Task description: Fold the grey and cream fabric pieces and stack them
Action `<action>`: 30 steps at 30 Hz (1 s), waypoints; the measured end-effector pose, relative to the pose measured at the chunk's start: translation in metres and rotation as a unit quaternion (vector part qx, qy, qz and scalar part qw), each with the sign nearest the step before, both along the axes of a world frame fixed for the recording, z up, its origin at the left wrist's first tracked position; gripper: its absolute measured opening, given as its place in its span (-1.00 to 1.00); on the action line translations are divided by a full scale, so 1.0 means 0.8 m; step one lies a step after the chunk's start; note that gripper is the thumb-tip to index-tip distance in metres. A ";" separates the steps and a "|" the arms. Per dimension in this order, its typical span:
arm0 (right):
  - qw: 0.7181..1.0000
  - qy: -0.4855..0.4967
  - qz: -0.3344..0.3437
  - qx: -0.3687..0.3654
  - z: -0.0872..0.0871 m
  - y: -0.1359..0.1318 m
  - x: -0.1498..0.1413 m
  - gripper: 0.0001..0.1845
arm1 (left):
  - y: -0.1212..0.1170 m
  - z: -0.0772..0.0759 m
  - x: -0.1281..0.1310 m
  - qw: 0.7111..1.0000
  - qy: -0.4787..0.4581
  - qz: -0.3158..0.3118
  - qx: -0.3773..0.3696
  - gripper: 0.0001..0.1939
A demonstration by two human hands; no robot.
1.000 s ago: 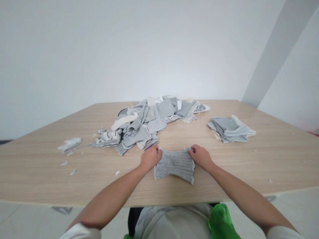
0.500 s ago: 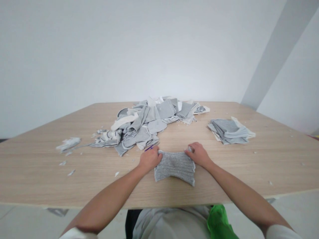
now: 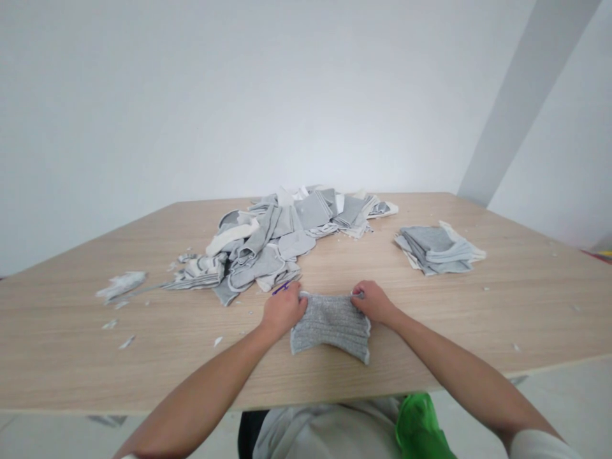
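Observation:
A ribbed grey piece of knit fabric [image 3: 331,322] with pale edges is stretched between my two hands near the front of the table. My left hand [image 3: 285,309] is closed on its far left corner. A slim purple tool [image 3: 281,288] sticks out past the knuckles of that hand; its kind cannot be made out. At the far right corner, the fingers of my right hand [image 3: 373,301] pinch the cloth's edge. The near edge of the cloth bows up in the middle, with its lower corners hanging towards me.
Beyond my hands a loose heap of grey and white fabric pieces [image 3: 268,236] spreads over the wooden table [image 3: 526,306]. A small stack of grey and cream cloths [image 3: 435,250] lies to the right. White scraps [image 3: 122,285] are scattered at left. A green bag-like thing [image 3: 421,424] hangs by my lap.
My right hand shifted its fingers along the far edge of the cloth, slightly inward. My left hand keeps its hold. The whole view has moved a little.

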State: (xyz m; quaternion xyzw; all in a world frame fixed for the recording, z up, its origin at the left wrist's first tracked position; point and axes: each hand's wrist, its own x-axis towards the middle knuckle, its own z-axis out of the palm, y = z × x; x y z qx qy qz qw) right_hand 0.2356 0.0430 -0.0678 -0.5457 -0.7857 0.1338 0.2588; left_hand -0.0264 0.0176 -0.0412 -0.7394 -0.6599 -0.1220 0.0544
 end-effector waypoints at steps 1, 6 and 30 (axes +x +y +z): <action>1.000 0.017 -0.005 -0.006 0.001 -0.003 -0.002 -0.90 | -0.002 0.003 0.002 1.000 -0.007 -0.015 0.022 -0.60; 0.992 0.129 0.006 0.007 0.008 -0.017 -0.011 -0.84 | -0.010 0.025 0.029 0.966 -0.063 -0.216 0.131 -0.77; 0.976 0.205 0.071 -0.038 0.013 -0.032 -0.027 -0.82 | -0.003 0.012 0.075 0.914 -0.287 -0.275 -0.082 -0.79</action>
